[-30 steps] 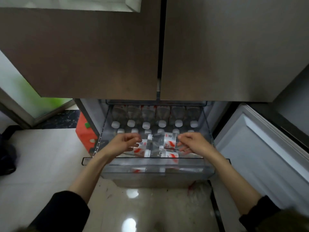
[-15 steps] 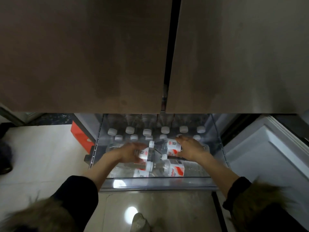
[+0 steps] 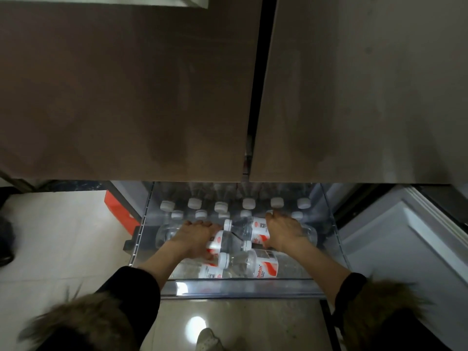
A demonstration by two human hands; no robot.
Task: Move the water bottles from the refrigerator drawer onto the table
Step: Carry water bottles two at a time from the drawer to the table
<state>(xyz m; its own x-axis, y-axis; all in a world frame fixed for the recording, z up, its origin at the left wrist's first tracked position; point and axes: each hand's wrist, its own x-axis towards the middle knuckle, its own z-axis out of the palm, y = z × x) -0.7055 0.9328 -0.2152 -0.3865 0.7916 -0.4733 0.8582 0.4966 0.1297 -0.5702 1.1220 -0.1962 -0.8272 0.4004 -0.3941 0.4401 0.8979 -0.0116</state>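
Reaching palm-down into the drawer [image 3: 238, 287] — left hand [image 3: 195, 236] and right hand [image 3: 285, 230] each grip a lying bottle.

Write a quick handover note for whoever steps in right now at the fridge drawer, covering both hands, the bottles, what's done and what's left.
Left hand: gripping a lying bottle on top of the pile.
Right hand: gripping the next lying bottle, its cap pointing left.
Neither bottle looks lifted out yet.
Drawer is pulled open; more lying bottles sit at the front and rows of upright bottles at the back.
Done: drawer open, two bottles in hand.
Left: lift both out, carry them to the table (out of view), then repeat for the rest.
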